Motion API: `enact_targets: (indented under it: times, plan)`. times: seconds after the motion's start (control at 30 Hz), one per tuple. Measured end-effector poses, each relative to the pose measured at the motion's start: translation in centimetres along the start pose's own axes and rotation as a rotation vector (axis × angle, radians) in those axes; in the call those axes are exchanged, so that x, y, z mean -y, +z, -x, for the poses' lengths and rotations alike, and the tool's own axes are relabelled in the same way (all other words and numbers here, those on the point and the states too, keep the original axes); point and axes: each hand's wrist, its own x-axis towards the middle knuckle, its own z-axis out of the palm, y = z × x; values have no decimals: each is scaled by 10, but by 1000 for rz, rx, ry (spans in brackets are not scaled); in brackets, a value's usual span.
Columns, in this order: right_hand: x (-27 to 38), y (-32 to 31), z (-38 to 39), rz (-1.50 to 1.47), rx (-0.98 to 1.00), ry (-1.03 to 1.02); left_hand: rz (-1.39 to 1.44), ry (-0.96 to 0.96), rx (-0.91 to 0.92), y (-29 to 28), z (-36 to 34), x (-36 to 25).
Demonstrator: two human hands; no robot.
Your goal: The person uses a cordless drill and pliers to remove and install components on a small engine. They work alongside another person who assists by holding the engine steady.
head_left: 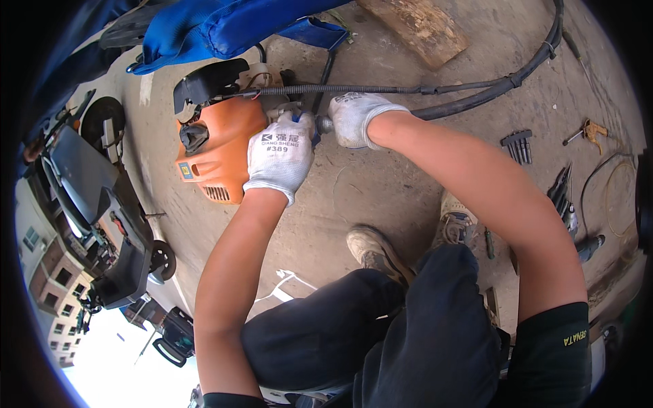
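Note:
An orange-cased small engine (228, 139) with a black top cover lies on the concrete ground, left of the middle. My left hand (280, 153), in a white knitted glove, is closed around the metal coupling (323, 124) at the engine's right side; its fingertips are partly hidden. Just right of it, my right hand (357, 121), gloved alike, is closed on the end of a thick black flexible shaft (462, 107). The palm hides the joint between shaft and coupling. A thinner ribbed cable (340, 89) runs above both hands to the engine.
A blue padded harness (224, 30) lies beyond the engine, near a wooden board (418, 27). To the right are a row of sockets (518, 146), a yellow-handled tool (593, 132) and pliers (561, 190). A screwdriver (489, 243) lies by my shoe. Parked scooters (102, 197) stand at left.

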Motion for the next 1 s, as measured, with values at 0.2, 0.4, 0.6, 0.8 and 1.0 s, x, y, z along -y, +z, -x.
enact_targets:
  times: [0.2,0.4,0.6,0.8,1.0]
  plan:
    - [-13,-3,-26,-122,348,191,-7,79,-49,-7,-9,-4]
    - [16,8,9,103,-185,53,-2,46,-36,5,-7,-2]
    - [9,-13,-12,-4,160,113,5,65,-49,15,-10,0]
    - [-7,10,-35,-91,28,25,145,84,-42,3,-10,2]
    - [-3,-21,-28,-158,416,137,252,33,-244,-42,40,20]
